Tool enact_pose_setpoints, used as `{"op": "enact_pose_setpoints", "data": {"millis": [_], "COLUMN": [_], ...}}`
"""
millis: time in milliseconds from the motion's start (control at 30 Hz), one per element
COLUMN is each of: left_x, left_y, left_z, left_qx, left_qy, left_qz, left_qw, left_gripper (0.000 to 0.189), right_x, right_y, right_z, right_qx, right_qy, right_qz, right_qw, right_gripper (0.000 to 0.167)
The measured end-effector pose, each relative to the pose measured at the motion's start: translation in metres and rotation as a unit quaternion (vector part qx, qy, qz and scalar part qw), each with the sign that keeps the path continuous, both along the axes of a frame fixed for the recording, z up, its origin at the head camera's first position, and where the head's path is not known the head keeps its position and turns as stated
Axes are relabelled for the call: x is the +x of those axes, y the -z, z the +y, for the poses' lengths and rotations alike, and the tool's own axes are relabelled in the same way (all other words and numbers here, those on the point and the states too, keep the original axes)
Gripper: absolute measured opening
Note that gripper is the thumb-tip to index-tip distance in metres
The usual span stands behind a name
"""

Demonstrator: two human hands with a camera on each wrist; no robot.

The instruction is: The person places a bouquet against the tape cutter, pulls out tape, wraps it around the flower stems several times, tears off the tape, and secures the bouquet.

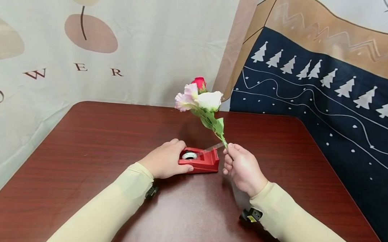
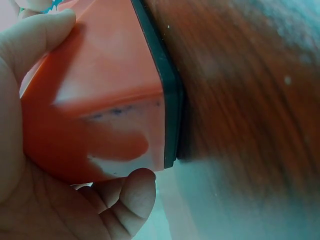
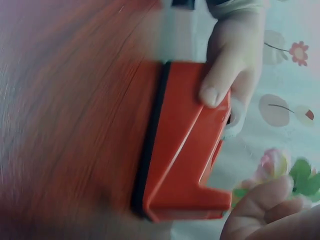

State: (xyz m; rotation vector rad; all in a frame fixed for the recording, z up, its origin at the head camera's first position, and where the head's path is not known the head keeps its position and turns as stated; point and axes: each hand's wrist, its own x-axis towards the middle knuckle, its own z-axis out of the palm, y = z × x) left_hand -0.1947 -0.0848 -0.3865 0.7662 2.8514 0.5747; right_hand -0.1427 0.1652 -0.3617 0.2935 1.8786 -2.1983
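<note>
My left hand (image 1: 167, 159) grips the rear end of a red tape dispenser (image 1: 208, 167), thumb along its near side. In the left wrist view the dispenser's red body (image 2: 115, 60) and dark base lie between thumb and fingers. A white-cored tape roll (image 1: 189, 156) sits inside it. My right hand (image 1: 244, 168) pinches the stems of a small bunch of flowers (image 1: 209, 101), one red, one white and one pale pink-purple, held tilted up to the left. A clear strip of tape (image 1: 210, 148) stretches from the roll over the dispenser's front to the stems.
The dispenser stands on a dark red-brown wooden table (image 1: 82, 137). Behind the table hangs a pale printed curtain (image 1: 158, 43), with a navy cloth with white trees (image 1: 312, 90) at the right. Each wrist carries a small black camera (image 1: 252, 214).
</note>
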Motion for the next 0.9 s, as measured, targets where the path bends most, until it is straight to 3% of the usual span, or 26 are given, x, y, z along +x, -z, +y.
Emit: {"op": "enact_pose_setpoints", "data": {"millis": [100, 200, 400, 633, 767, 900], "left_x": [0.0, 0.0, 0.0, 0.001, 0.0, 0.001], "left_y": [0.0, 0.0, 0.0, -0.001, -0.001, -0.001], "left_z": [0.0, 0.0, 0.001, 0.001, 0.001, 0.0], "left_qx": [0.001, 0.0, -0.003, 0.001, -0.002, -0.007], "left_qy": [-0.001, -0.001, -0.001, 0.002, 0.002, 0.003], "left_qz": [-0.003, -0.003, -0.002, -0.004, -0.002, 0.003], "left_qw": [1.0, 1.0, 1.0, 1.0, 1.0, 1.0], "left_gripper": [0.051, 0.051, 0.054, 0.052, 0.054, 0.057], "right_x": [0.001, 0.002, 0.004, 0.003, 0.002, 0.004], "right_y": [0.001, 0.002, 0.005, 0.005, 0.004, 0.004], "right_z": [0.0, -0.002, -0.007, -0.011, -0.01, -0.01], "right_qx": [-0.048, -0.055, 0.061, 0.164, 0.182, 0.159], "right_qy": [-0.022, -0.031, 0.01, 0.05, 0.046, 0.021], "right_qz": [-0.021, -0.014, 0.038, 0.049, 0.043, 0.026], "right_qw": [0.9984, 0.9979, 0.9974, 0.984, 0.9812, 0.9868], "right_gripper": [0.03, 0.029, 0.01, 0.013, 0.017, 0.025]}}
